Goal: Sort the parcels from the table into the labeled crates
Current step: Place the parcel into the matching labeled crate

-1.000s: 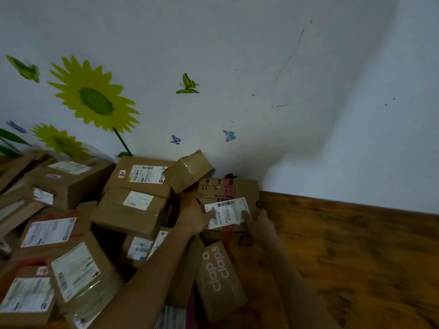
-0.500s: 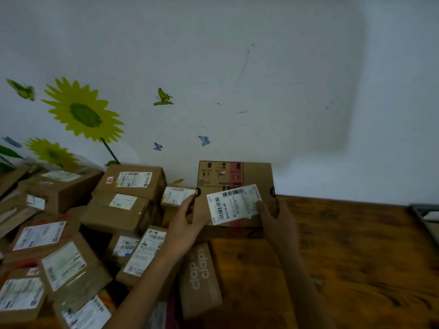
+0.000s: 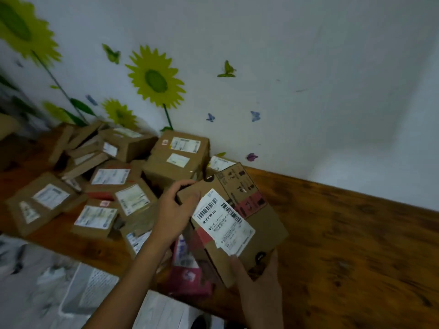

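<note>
A brown cardboard parcel (image 3: 259,217) with a white barcode label and red tape is lifted off the wooden table (image 3: 356,233), tilted toward me. My left hand (image 3: 173,212) grips its upper left corner, fingers curled over the edge. Its lower near corner sits in my right hand (image 3: 261,283), thumb on the front face. A heap of several labelled brown parcels (image 3: 175,160) lies on the table's left half against the wall. Below the table edge stands a white slatted crate (image 3: 88,288); any label on it is not readable.
A pink parcel (image 3: 187,276) lies at the table's near edge under the held one. The white wall behind carries sunflower and butterfly stickers. The table's right half shows bare wood. Pale floor and blurred clutter (image 3: 16,260) lie at lower left.
The parcel has come up off the table and toward me, turned at an angle in both hands. My view has swung left and down, bringing the crate into sight.
</note>
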